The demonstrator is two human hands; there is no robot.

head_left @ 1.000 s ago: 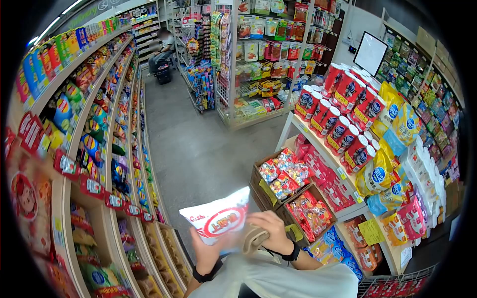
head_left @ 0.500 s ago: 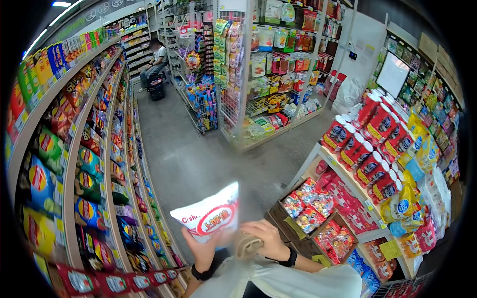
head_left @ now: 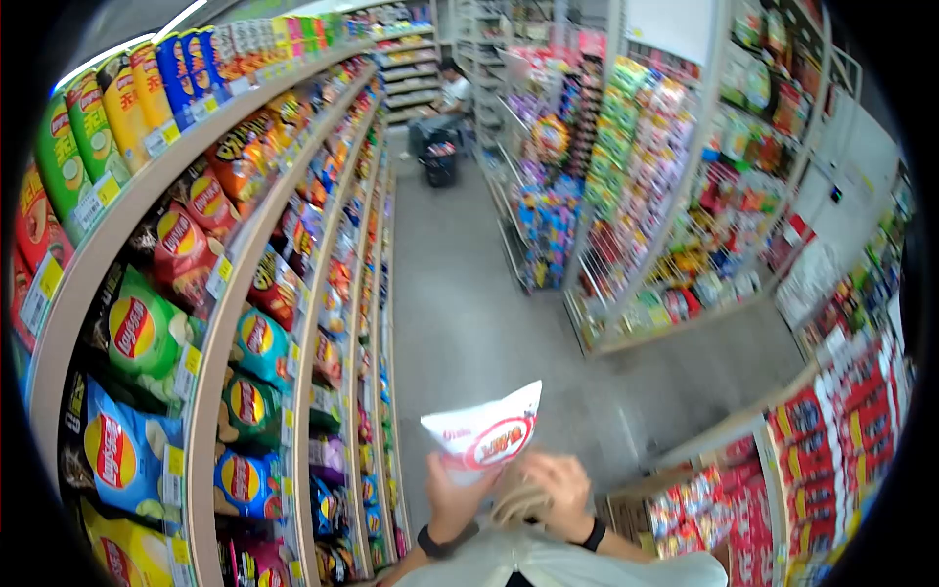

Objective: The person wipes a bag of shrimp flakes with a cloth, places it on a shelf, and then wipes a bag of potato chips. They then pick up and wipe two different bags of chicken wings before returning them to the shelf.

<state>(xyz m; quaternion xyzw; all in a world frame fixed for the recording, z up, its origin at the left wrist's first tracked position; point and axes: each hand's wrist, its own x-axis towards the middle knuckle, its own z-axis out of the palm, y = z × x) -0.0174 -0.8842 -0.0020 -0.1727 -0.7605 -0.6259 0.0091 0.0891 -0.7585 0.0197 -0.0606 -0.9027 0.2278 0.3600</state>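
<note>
My left hand (head_left: 452,501) is closed on the lower left of a white snack bag (head_left: 462,434). The bag is puffed and tilted, with red print in an oval on its front. Just right of it, my right hand (head_left: 559,492) has its fingers wrapped round a folded beige cloth (head_left: 514,505). The cloth hangs in front of my body, close to the bag's lower edge. Motion blur softens both hands, and a dark band circles each wrist.
A long shelf (head_left: 293,323) of chip bags and canisters runs along my left. The grey floor (head_left: 460,284) stretches ahead to a seated person (head_left: 445,103) beside a black bin (head_left: 439,161). Hanging snack racks (head_left: 636,166) and stacked red cans (head_left: 831,440) stand to the right.
My view has turned left, so the chip shelf fills more of it and the red cans sit farther right. Both hands keep hold of the bag and the cloth.
</note>
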